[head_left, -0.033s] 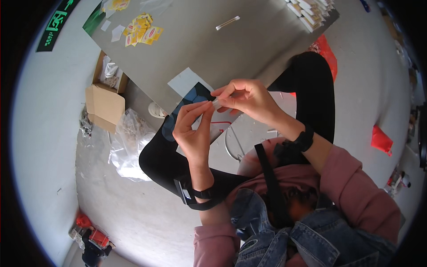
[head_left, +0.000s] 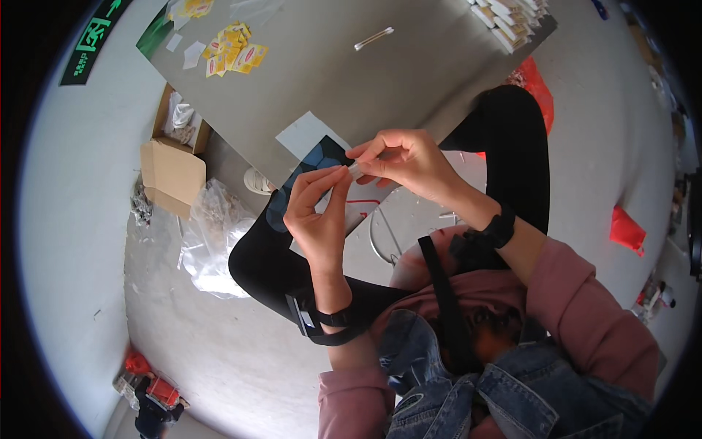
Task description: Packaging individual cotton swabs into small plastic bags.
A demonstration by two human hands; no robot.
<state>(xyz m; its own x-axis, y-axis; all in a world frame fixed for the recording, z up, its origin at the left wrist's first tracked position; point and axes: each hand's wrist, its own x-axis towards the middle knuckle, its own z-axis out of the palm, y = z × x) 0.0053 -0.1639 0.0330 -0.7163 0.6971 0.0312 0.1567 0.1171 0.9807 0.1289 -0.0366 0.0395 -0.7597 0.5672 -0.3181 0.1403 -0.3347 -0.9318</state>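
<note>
Between the fingertips of both hands is a small whitish, see-through piece (head_left: 355, 171), too small and covered to name. My left hand (head_left: 319, 219) pinches its left end between thumb and fingers. From the right, my right hand (head_left: 411, 167) closes thumb and fingers on its other end. Both hands are raised above my lap, by the near edge of the grey table (head_left: 314, 69). Just beyond them a white sheet (head_left: 306, 132) lies at that edge. Farther back, a few cotton swabs (head_left: 374, 38) lie side by side on the tabletop.
Yellow packets (head_left: 235, 51) are piled at the table's far left, near small white slips (head_left: 194, 54). White-and-yellow bundles (head_left: 504, 25) are stacked at the far right corner. On the floor to the left are an opened cardboard box (head_left: 174, 175) and a clear plastic bag (head_left: 212, 245).
</note>
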